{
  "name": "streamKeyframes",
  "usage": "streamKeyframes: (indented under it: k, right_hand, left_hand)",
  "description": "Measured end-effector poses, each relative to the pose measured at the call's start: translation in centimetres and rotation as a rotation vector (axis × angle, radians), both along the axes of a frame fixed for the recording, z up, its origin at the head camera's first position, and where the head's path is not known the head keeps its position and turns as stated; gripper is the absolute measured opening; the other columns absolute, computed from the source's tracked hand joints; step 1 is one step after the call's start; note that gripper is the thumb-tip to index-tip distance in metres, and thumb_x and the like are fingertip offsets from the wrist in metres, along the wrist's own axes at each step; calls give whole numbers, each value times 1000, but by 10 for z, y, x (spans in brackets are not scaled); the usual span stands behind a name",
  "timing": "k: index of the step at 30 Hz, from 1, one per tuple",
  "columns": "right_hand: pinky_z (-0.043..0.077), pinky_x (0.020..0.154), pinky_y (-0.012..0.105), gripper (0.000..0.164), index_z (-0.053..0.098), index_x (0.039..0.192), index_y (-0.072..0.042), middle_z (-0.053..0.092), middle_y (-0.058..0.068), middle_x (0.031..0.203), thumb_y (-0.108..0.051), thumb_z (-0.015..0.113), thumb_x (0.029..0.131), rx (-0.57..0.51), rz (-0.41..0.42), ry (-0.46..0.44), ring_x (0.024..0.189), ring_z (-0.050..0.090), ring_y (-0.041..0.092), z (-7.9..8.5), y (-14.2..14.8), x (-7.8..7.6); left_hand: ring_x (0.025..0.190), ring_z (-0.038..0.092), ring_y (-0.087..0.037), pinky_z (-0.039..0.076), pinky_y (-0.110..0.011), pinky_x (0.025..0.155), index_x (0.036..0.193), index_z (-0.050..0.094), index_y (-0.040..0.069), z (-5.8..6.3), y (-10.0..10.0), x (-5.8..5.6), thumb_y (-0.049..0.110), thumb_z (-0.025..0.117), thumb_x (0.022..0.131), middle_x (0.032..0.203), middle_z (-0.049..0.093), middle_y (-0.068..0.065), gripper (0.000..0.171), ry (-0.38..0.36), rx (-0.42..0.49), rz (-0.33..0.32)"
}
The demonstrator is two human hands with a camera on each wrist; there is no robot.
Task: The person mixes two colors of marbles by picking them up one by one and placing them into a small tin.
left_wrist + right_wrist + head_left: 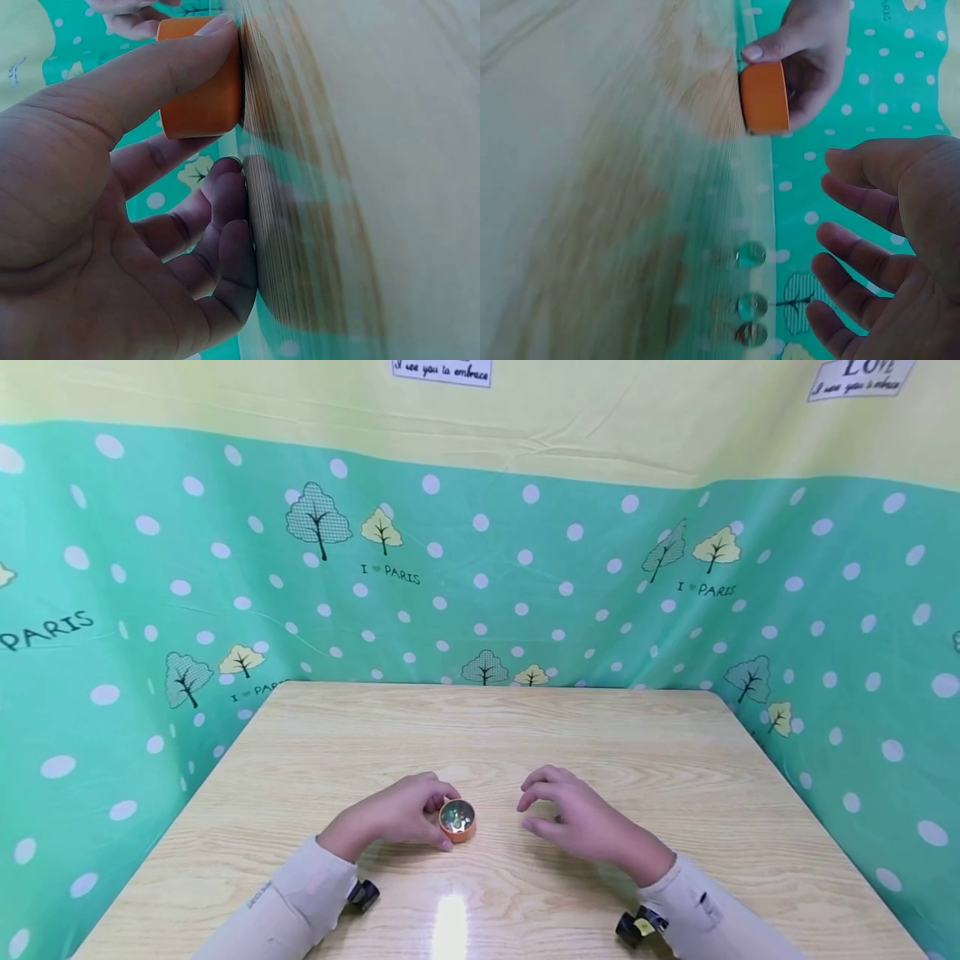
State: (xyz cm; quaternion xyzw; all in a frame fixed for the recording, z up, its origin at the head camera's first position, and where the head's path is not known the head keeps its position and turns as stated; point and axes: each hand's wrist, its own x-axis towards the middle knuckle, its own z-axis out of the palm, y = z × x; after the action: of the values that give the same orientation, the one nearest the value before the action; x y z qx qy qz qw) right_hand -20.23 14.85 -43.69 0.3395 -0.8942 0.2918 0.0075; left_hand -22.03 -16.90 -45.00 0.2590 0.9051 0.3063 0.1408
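A small round orange cup [457,835] stands on the table, its dark interior showing shiny glints. My left hand [408,810] pinches it from the left, the thumb at the near side and a finger at the far side. In the left wrist view the thumb lies across the orange wall [206,109], while the other fingers curl beside the tabletop. To the right of the cup, my right hand [573,818] hovers with loosely bent fingers and holds nothing. Clear glass marbles [751,255] rest on the table in the right wrist view, near the right fingertips.
The light wood table [600,735] reflects a bright light near its front. A green dotted curtain [480,552] with printed trees encloses the back and sides. Small black cameras [363,895] are worn at both wrists, below the pale sleeves [288,902].
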Motion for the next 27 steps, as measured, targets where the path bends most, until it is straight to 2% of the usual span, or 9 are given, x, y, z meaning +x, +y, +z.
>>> streamKeyframes:
  k: [9, 16, 22, 27]
  right_hand:
    - [49, 99, 48, 15, 74, 105, -21, 62, 1, 128, -20, 79, 92, 15, -35, -20, 121, 57, 19, -6, 22, 0]
    - [48, 102, 48, 20, 72, 106, -28, 61, -8, 125, -23, 82, 90, 46, -65, -24, 120, 57, 15, -15, 34, -2]
    - [47, 103, 49, 21, 72, 107, -27, 60, -10, 124, -22, 82, 89, 42, -65, -45, 120, 57, 16, -19, 37, -5]
    - [47, 95, 41, 19, 72, 107, -28, 60, -13, 121, -25, 81, 90, 59, -56, -48, 114, 57, 12, -24, 36, -6]
  left_hand:
    - [95, 54, -18, 46, -39, 85, 120, 72, 21, -1, -1, 0, 33, 96, 72, 102, 58, 2, 55, -7, 8, -1]
    - [94, 53, -19, 45, -38, 84, 120, 72, 20, 0, 0, 1, 33, 96, 72, 101, 58, 1, 55, -8, 8, 1]
    - [95, 54, -19, 45, -38, 83, 123, 71, 19, 1, 0, 3, 33, 96, 73, 103, 58, 1, 57, -8, -2, 5]
    - [94, 53, -18, 44, -36, 81, 123, 70, 21, 0, 1, 2, 35, 95, 74, 103, 57, 2, 57, 2, -24, 12]
